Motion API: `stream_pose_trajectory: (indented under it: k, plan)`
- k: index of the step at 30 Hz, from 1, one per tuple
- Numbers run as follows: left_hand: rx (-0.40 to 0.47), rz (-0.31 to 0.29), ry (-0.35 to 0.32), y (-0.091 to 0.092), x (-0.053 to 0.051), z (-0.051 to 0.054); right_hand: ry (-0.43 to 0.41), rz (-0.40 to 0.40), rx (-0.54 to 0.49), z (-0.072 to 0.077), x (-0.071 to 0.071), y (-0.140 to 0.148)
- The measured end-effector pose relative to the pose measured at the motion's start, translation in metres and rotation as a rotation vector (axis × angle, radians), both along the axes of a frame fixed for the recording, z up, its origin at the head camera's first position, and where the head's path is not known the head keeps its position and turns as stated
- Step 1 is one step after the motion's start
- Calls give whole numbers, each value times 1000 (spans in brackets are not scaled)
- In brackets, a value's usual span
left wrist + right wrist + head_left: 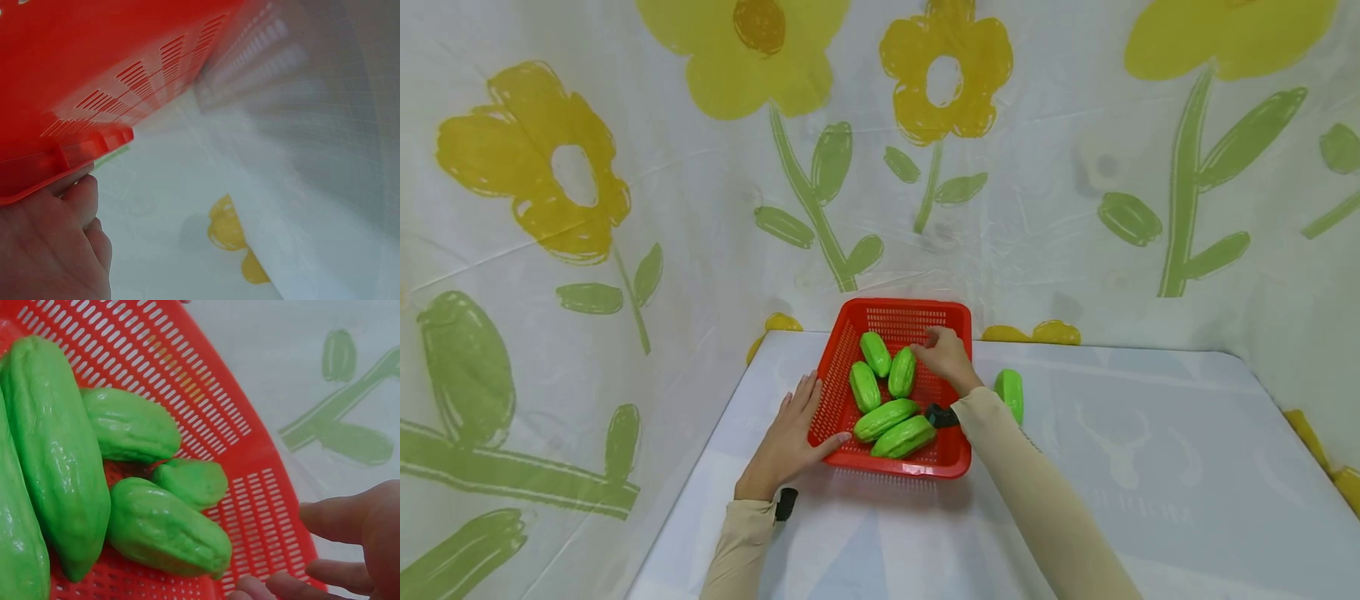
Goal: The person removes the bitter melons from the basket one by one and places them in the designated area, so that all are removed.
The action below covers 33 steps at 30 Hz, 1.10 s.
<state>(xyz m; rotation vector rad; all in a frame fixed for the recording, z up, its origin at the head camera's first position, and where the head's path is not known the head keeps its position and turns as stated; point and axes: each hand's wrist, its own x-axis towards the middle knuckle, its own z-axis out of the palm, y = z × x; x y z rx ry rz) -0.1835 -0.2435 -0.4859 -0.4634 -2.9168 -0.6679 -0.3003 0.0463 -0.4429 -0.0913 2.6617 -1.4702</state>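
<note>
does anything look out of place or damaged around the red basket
One green vegetable lies outside the red basket, to its right, which looks odd since five similar ones lie inside. No damage shows.

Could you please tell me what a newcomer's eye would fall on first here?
Most likely the red basket on the table, with five glossy green vegetables inside. The left hand rests at its left rim, and the right hand hovers over its right side. Big yellow flowers stand out on the backdrop behind, and a sixth green vegetable lies right of the basket.
</note>
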Motion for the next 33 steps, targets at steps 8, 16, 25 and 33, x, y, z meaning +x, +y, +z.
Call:
stream_pose_trajectory:
  k: [8,16,25,33]
  plan:
    - [4,3,-3,1,0,0,-1,12,34,-6,-2,-1]
    - [-8,6,-1,1,0,-1,-13,14,38,-8,-4,-3]
    - [7,-1,2,2,-1,-1,-90,31,16,-10,-5,-3]
    - [8,3,-2,1,-1,0,-92,38,39,-16,-10,-5]
